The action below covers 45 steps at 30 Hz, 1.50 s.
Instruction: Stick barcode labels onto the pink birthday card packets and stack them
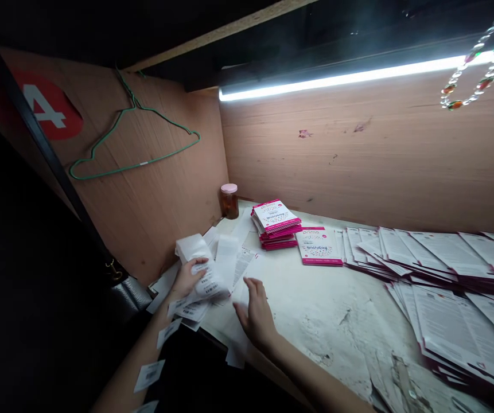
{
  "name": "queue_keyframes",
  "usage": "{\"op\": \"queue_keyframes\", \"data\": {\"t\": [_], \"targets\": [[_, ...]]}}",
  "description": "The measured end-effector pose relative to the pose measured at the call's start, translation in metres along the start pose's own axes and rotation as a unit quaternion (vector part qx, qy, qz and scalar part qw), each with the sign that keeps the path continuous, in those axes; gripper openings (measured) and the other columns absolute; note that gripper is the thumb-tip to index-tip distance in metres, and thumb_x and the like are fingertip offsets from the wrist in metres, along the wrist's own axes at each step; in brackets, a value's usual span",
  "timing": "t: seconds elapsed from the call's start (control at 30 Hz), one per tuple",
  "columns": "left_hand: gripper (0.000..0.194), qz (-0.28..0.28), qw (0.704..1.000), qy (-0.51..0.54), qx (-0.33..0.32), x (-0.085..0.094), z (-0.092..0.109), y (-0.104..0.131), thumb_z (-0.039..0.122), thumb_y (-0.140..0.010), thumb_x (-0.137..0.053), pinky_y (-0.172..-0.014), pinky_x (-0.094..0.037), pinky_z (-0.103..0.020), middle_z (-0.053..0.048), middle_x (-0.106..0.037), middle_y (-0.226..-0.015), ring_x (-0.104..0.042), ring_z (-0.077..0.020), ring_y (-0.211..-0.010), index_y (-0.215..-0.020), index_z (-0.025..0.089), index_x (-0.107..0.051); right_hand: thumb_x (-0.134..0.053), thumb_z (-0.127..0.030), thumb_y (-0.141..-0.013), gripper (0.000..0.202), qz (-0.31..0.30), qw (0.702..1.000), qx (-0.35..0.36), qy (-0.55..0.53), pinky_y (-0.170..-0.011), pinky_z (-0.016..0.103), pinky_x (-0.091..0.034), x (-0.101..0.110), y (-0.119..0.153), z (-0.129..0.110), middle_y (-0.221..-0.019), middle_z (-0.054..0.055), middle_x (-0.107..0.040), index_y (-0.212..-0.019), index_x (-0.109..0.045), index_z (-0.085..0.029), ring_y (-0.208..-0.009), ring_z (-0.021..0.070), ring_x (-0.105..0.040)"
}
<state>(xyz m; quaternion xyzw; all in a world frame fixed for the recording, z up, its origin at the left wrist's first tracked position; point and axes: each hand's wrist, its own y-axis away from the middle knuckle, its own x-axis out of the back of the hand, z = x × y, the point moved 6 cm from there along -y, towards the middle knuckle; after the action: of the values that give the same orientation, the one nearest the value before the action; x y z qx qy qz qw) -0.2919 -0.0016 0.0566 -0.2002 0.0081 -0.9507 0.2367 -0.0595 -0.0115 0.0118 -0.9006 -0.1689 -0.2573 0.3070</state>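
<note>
My left hand [190, 278] is closed on a white bundle of barcode labels [210, 282], thumb over the top. Several small barcode stickers [149, 376] are stuck along my left forearm. My right hand [257, 312] is open, thumb and fingers apart, just right of the labels and over the table's near edge; I see nothing in it. Printed white papers [243, 265] lie behind the labels. Beyond them stands a stack of pink-and-white packets [276, 213] marked "prima" and "birthday". One similar packet [319, 246] lies flat at its right.
Rows of overlapping packets [427, 252] spread over the table's right side, with more packets [457, 327] nearer me. A brown jar with a pink lid [229, 202] stands in the back corner. A green hanger [135, 137] hangs left; a bead string [455, 103] hangs at upper right.
</note>
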Motion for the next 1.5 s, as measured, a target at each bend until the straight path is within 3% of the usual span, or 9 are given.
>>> {"op": "queue_keyframes", "data": {"t": [0.13, 0.3, 0.4, 0.47, 0.67, 0.8, 0.93, 1.17, 1.5], "targets": [[0.04, 0.033, 0.996, -0.083, -0.01, 0.026, 0.002, -0.01, 0.033, -0.06, -0.076, -0.112, -0.029, -0.047, -0.012, -0.053, -0.124, -0.043, -0.036, -0.128, -0.096, 0.016, -0.07, -0.073, -0.039, -0.072, 0.088, -0.11, 0.964, 0.164, 0.177, -0.101, 0.057, -0.044, -0.022, 0.063, -0.009, -0.144, 0.029, -0.039, -0.143, -0.033, -0.007, -0.132, 0.0461, -0.037], [0.032, 0.163, 0.958, -0.214, -0.097, 0.028, 0.043, 0.049, 0.037, -0.076, -0.066, -0.111, -0.027, -0.051, -0.014, -0.047, -0.133, -0.04, -0.0375, -0.13, -0.102, 0.019, -0.068, -0.058, -0.014, -0.083, 0.059, -0.094, 0.927, 0.24, 0.273, -0.098, 0.054, -0.048, -0.032, 0.091, -0.017, -0.137, 0.027, -0.049, -0.139, -0.043, -0.003, -0.127, 0.0439, -0.046], [0.041, -0.088, 0.991, -0.098, -0.012, -0.013, 0.038, 0.089, 0.055, -0.083, -0.058, -0.086, -0.048, -0.04, -0.011, -0.067, -0.097, -0.064, -0.0278, -0.093, -0.091, 0.017, -0.068, -0.051, -0.009, -0.084, 0.055, -0.064, 0.946, 0.228, 0.221, -0.093, 0.046, -0.054, -0.012, 0.086, -0.019, -0.128, 0.025, -0.058, -0.138, -0.045, -0.001, -0.122, 0.0383, -0.054], [0.056, -0.26, 0.955, -0.015, 0.144, -0.048, 0.019, 0.121, 0.068, -0.078, -0.056, -0.071, -0.05, -0.035, -0.009, -0.069, -0.08, -0.066, -0.0234, -0.074, -0.084, 0.014, -0.068, -0.046, -0.004, -0.085, 0.058, -0.023, 0.965, 0.195, 0.174, -0.092, 0.04, -0.056, 0.014, 0.088, -0.018, -0.126, 0.022, -0.061, -0.142, -0.04, -0.004, -0.12, 0.0323, -0.057], [0.054, -0.327, 0.839, 0.311, 0.304, -0.14, -0.002, 0.163, 0.055, -0.062, -0.081, -0.081, -0.049, -0.032, -0.011, -0.073, -0.088, -0.068, -0.0213, -0.084, -0.093, 0.012, -0.068, -0.045, -0.023, -0.095, 0.052, -0.051, 0.983, 0.178, 0.015, -0.099, 0.038, -0.05, 0.08, 0.129, -0.035, -0.132, 0.014, -0.059, -0.147, -0.036, -0.02, -0.126, 0.027, -0.052], [0.053, -0.326, 0.834, 0.319, 0.311, -0.179, 0.002, 0.171, 0.039, -0.049, -0.091, -0.072, -0.051, -0.032, -0.008, -0.072, -0.074, -0.067, -0.0203, -0.07, -0.087, 0.01, -0.068, -0.05, -0.07, -0.082, 0.067, -0.011, 0.986, -0.066, -0.154, -0.077, 0.037, -0.057, 0.112, 0.132, -0.006, -0.115, 0.016, -0.064, -0.124, -0.058, -0.018, -0.101, 0.0294, -0.064], [0.058, -0.367, 0.829, 0.302, 0.296, -0.213, 0.017, 0.183, 0.038, -0.05, -0.091, -0.071, -0.05, -0.034, -0.009, -0.072, -0.078, -0.067, -0.0215, -0.069, -0.096, 0.011, -0.066, -0.064, -0.071, -0.071, 0.058, 0.029, 0.864, -0.416, -0.284, -0.042, 0.024, -0.041, 0.115, 0.129, 0.056, -0.066, 0.003, -0.06, -0.087, -0.062, -0.015, -0.051, 0.0144, -0.054], [0.057, -0.363, 0.863, 0.242, 0.254, -0.259, 0.021, 0.181, 0.048, -0.044, -0.091, -0.045, -0.034, -0.021, 0.006, -0.053, -0.05, -0.047, -0.0079, -0.042, -0.074, 0.015, -0.055, -0.082, -0.055, -0.057, 0.048, 0.032, 0.724, -0.441, -0.53, -0.06, 0.028, -0.046, 0.131, 0.128, 0.078, -0.062, 0.002, -0.063, -0.075, -0.065, -0.014, -0.056, 0.0143, -0.057], [0.055, -0.388, 0.85, 0.272, 0.229, -0.28, 0.039, 0.174, 0.041, -0.046, -0.092, -0.067, -0.048, -0.028, -0.006, -0.069, -0.077, -0.065, -0.0186, -0.071, -0.082, 0.011, -0.064, -0.085, -0.05, -0.056, 0.047, 0.057, 0.74, -0.468, -0.48, -0.053, 0.024, -0.041, 0.152, 0.137, 0.1, -0.062, 0.002, -0.065, -0.076, -0.066, -0.012, -0.053, 0.012, -0.056]]}}
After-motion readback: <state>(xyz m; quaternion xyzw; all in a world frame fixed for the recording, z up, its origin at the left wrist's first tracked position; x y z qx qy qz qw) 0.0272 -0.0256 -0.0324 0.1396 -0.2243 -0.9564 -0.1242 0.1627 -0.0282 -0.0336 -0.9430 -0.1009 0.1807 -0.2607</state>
